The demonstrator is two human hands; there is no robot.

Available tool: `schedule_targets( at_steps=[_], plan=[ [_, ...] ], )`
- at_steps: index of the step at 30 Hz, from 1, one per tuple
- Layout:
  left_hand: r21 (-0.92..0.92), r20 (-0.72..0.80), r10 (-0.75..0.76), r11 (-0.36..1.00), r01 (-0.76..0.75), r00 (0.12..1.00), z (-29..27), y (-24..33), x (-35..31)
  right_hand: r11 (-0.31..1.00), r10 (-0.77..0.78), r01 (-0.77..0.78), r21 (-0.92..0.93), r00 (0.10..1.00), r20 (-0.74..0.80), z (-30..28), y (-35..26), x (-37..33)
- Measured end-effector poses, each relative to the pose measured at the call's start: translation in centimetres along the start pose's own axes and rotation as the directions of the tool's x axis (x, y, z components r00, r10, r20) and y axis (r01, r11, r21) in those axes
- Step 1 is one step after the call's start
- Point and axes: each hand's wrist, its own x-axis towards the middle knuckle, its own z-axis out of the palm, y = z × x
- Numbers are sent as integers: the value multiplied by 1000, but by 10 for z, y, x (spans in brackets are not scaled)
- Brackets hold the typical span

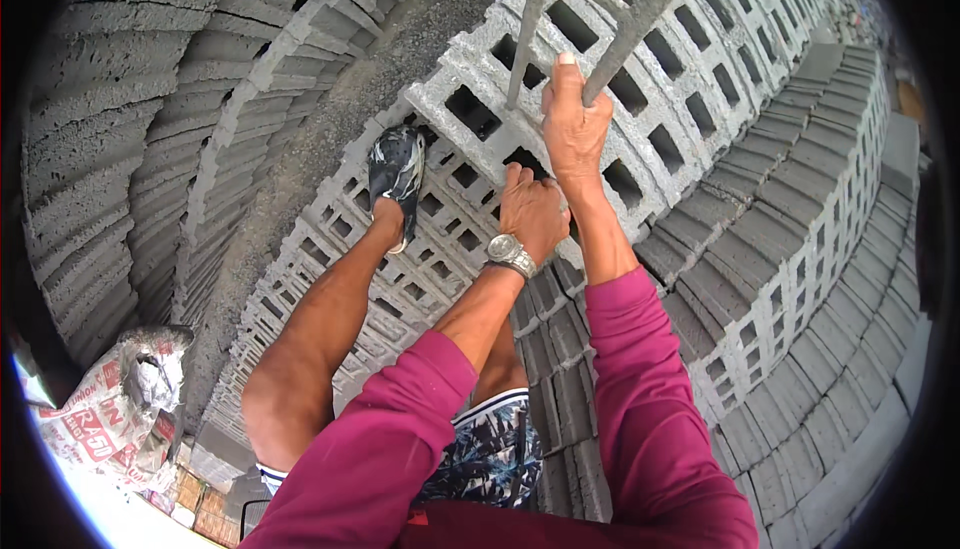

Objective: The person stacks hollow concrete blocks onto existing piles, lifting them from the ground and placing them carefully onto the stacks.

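My left hand (pixel 535 211), with a metal watch (pixel 511 253) on its wrist, has its fingers curled at the cavity of a grey concrete hollow block (pixel 455 84) at the near end of a stack. Just beyond it and to the right, my right hand (pixel 578 129) is closed around the lower end of a grey metal bar (pixel 645 24). That bar belongs to a frame whose thinner bar (pixel 528 34) comes down on the block's top, left of my hand. The frame's upper part runs out of view.
Rows of hollow blocks (pixel 725 34) stretch far right, with lower stacks (pixel 790 189) beside them. More block stacks (pixel 100 149) stand left across a gravel strip (pixel 400 54). My shoe (pixel 397 174) rests on blocks. A printed sack (pixel 110 399) lies lower left.
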Motion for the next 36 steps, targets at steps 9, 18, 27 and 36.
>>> schedule_targets(
  at_steps=[9, 18, 27, 36],
  plan=[
    [79, 57, -28, 997, 23, 998, -15, -7, -3, 840, -460, 433, 327, 888, 8, -6, -169, 6],
    [30, 61, -33, 999, 31, 998, -11, -5, 3, 999, -20, 23, -38, 998, 65, 20, -3, 14],
    [36, 18, -20, 999, 19, 1000, -13, -7, -4, 778, -519, 504, 375, 852, -69, 28, -168, 10],
    [-80, -92, 29, 996, -37, 995, -10, -6, 1, 990, -138, 137, 15, 988, 75, 54, -11, 17]
  ],
)
